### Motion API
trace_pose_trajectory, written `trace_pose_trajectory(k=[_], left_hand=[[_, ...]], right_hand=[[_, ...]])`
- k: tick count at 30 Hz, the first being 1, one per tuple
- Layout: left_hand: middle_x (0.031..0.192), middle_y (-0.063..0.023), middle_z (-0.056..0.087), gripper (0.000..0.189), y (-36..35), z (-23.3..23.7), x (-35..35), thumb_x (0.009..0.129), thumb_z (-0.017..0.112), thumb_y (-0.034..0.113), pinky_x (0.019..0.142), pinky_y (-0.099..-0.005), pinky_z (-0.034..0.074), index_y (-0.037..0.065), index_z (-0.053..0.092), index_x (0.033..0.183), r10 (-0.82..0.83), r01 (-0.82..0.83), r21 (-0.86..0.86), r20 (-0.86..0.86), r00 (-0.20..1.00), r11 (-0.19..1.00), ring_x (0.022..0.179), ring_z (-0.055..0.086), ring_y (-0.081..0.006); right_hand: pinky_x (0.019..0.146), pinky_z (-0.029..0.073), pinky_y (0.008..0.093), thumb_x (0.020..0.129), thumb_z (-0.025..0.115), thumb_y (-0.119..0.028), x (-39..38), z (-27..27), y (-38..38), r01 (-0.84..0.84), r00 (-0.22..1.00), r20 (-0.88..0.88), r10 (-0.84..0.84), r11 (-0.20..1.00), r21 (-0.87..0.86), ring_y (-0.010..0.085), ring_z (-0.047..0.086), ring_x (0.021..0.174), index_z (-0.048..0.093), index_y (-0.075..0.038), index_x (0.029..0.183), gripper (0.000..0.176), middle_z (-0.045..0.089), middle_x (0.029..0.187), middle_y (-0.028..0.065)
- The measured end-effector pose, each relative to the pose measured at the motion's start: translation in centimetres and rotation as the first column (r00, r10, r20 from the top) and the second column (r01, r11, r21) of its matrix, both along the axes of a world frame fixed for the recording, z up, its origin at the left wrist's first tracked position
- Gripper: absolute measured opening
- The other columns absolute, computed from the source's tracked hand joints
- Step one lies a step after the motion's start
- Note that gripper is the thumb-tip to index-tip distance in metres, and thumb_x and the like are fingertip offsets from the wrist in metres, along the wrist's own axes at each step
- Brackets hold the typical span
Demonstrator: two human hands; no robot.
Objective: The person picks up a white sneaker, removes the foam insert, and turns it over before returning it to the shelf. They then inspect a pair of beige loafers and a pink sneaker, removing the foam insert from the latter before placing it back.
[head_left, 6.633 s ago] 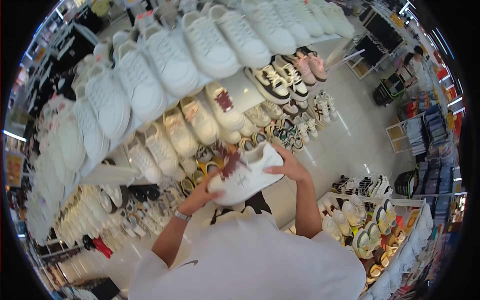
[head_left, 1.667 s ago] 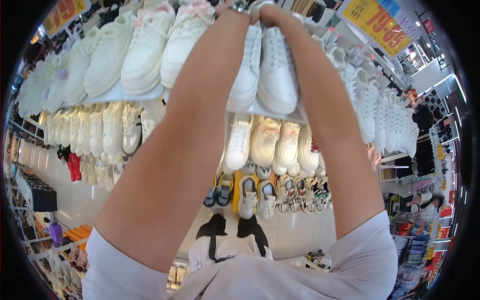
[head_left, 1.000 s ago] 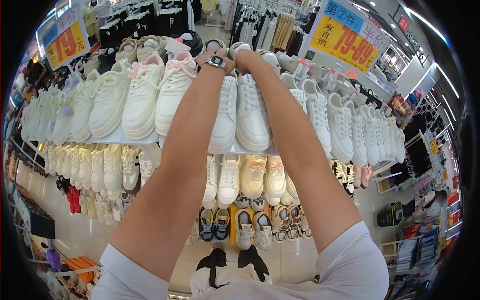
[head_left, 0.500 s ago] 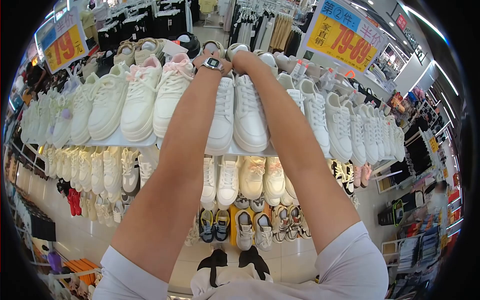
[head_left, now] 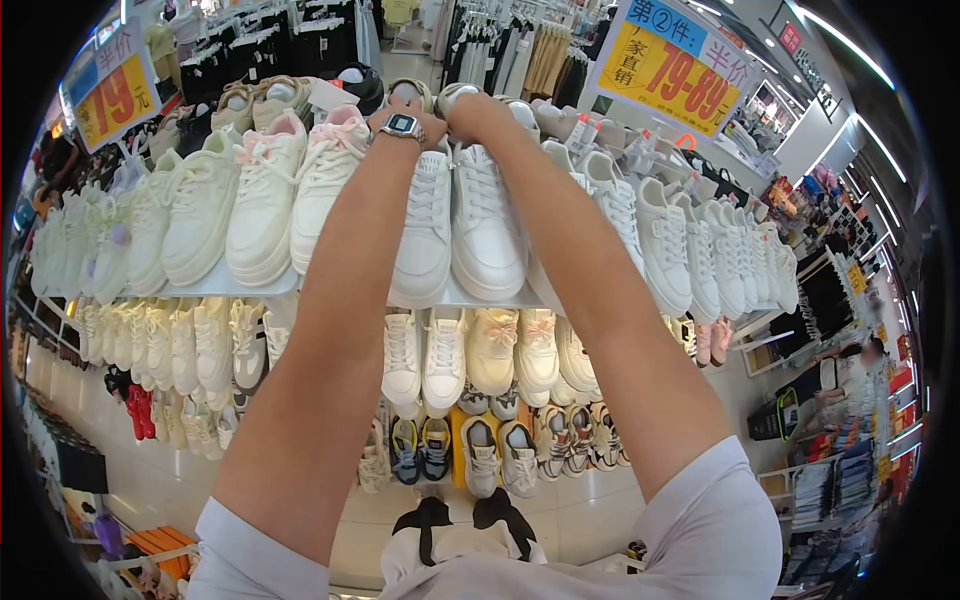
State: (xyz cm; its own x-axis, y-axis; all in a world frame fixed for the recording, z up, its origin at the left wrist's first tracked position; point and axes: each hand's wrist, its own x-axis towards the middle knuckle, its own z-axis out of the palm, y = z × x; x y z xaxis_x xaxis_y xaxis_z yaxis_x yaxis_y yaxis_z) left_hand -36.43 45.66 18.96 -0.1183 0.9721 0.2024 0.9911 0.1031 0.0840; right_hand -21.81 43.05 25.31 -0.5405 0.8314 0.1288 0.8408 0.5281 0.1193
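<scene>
A pair of white lace-up sneakers, the left sneaker [head_left: 422,235] and the right sneaker [head_left: 487,235], stands toes toward me on the top shelf between my forearms. My left hand [head_left: 422,117], with a digital watch [head_left: 403,125] on its wrist, is behind the left sneaker's collar, close to a beige shoe [head_left: 408,92] in the row behind. Beside it, my right hand [head_left: 472,114] is at the heel of the right sneaker, near another rear-row shoe [head_left: 458,95]. Most of the fingers are hidden, so their grip cannot be made out.
White sneakers [head_left: 262,200] line the shelf on both sides. Price signs [head_left: 672,65] rise above it. Lower tiers hold cream shoes [head_left: 492,350] and darker sneakers [head_left: 435,447]. Clothes racks [head_left: 475,40] stand behind. A person [head_left: 850,375] is at far right.
The whole view has shifted slightly, with shelf and hands sliding a little left in frame. Both hands stay behind the same sneaker pair, which keeps its place among its neighbours.
</scene>
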Motion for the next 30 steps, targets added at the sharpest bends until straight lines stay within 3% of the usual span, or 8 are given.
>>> trace_pose_trajectory(k=[8, 12, 17, 20, 21, 26, 28, 30], left_hand=[[0.152, -0.0154, 0.034, 0.064, -1.7, 1.7, 0.0, 0.09, 0.04, 0.044, 0.109, -0.0593, 0.03, 0.017, 0.035, 0.147, 0.03, -0.031, -0.057, -0.008, 1.0, 0.998, 0.137, 0.033, -0.0415], [0.153, -0.015, 0.032, 0.066, -5.6, 4.9, 1.8, 0.087, 0.047, 0.046, 0.103, -0.0675, 0.029, 0.021, 0.035, 0.148, 0.006, -0.011, -0.05, -0.101, 0.995, 0.999, 0.137, 0.037, -0.0392], [0.141, -0.019, 0.047, 0.052, -4.4, 7.1, 1.4, 0.096, 0.043, 0.044, 0.099, -0.0584, 0.039, 0.019, 0.044, 0.141, -0.237, 0.258, 0.06, -0.238, 0.942, 0.964, 0.121, 0.054, -0.0375], [0.12, -0.0195, 0.064, 0.05, -1.5, 8.2, 1.5, 0.097, 0.043, 0.049, 0.093, -0.0487, 0.046, 0.014, 0.052, 0.132, -0.381, 0.381, 0.008, 0.036, 0.924, 0.924, 0.104, 0.062, -0.0414], [0.102, -0.0204, 0.069, 0.05, -1.1, 8.0, 2.2, 0.096, 0.046, 0.047, 0.083, -0.0445, 0.05, 0.006, 0.057, 0.123, -0.373, 0.373, 0.004, 0.033, 0.927, 0.928, 0.095, 0.065, -0.0411], [0.105, -0.0229, 0.067, 0.056, -0.8, 7.3, 5.2, 0.093, 0.051, 0.046, 0.077, -0.043, 0.053, -0.004, 0.058, 0.119, -0.344, 0.352, -0.071, 0.106, 0.933, 0.933, 0.09, 0.068, -0.034], [0.105, -0.022, 0.068, 0.055, 0.6, 6.9, 4.9, 0.091, 0.053, 0.047, 0.078, -0.0426, 0.053, -0.001, 0.061, 0.115, -0.381, 0.386, -0.071, 0.072, 0.922, 0.92, 0.09, 0.068, -0.0338], [0.105, -0.0208, 0.069, 0.05, 0.0, 7.4, 5.3, 0.087, 0.056, 0.048, 0.08, -0.0422, 0.052, 0.004, 0.068, 0.107, -0.385, 0.394, -0.083, 0.107, 0.917, 0.915, 0.091, 0.068, -0.0334]], right_hand=[[0.09, 0.051, 0.0431, 0.093, 0.051, -0.05, 4.4, 2.3, 0.3, 0.187, 0.922, -0.374, -0.098, 0.96, 0.21, 0.0332, 0.065, 0.106, 0.065, -0.002, 0.113, 0.054, 0.067, 0.112, 0.0191], [0.09, 0.051, 0.043, 0.086, 0.059, -0.047, 7.9, 2.2, 1.1, 0.293, 0.943, -0.178, -0.28, 0.954, 0.056, 0.0343, 0.065, 0.105, 0.07, -0.003, 0.107, 0.051, 0.068, 0.113, 0.019], [0.088, 0.051, 0.0407, 0.078, 0.066, -0.057, 9.0, -0.3, 4.0, 0.314, 0.946, -0.068, -0.317, 0.948, -0.058, 0.033, 0.065, 0.104, 0.07, -0.004, 0.112, 0.063, 0.068, 0.115, 0.0158], [0.094, 0.049, 0.0389, 0.077, 0.064, -0.026, 8.0, 0.6, 1.4, 0.371, 0.929, 0.099, -0.358, 0.908, -0.194, 0.0286, 0.062, 0.114, 0.068, -0.013, 0.118, 0.042, 0.066, 0.121, 0.0118], [0.093, 0.05, 0.0376, 0.072, 0.071, -0.027, 7.9, -0.4, 2.7, 0.368, 0.93, 0.098, -0.355, 0.908, -0.199, 0.0258, 0.064, 0.112, 0.069, -0.016, 0.116, 0.045, 0.067, 0.119, 0.0103], [0.088, 0.052, 0.0392, 0.069, 0.076, -0.039, 8.7, -0.5, 1.6, 0.279, 0.96, -0.002, -0.281, 0.952, -0.124, 0.0273, 0.065, 0.107, 0.071, -0.011, 0.111, 0.05, 0.068, 0.115, 0.0113], [0.085, 0.052, 0.0399, 0.074, 0.073, -0.056, 9.0, -0.6, 1.3, 0.215, 0.975, -0.046, -0.219, 0.974, -0.066, 0.0315, 0.066, 0.1, 0.071, -0.006, 0.109, 0.06, 0.069, 0.109, 0.0145], [0.084, 0.053, 0.0397, 0.074, 0.074, -0.045, 9.0, -0.4, 0.9, 0.199, 0.974, -0.097, -0.204, 0.978, -0.063, 0.0301, 0.067, 0.1, 0.072, -0.009, 0.107, 0.05, 0.07, 0.107, 0.0128]])
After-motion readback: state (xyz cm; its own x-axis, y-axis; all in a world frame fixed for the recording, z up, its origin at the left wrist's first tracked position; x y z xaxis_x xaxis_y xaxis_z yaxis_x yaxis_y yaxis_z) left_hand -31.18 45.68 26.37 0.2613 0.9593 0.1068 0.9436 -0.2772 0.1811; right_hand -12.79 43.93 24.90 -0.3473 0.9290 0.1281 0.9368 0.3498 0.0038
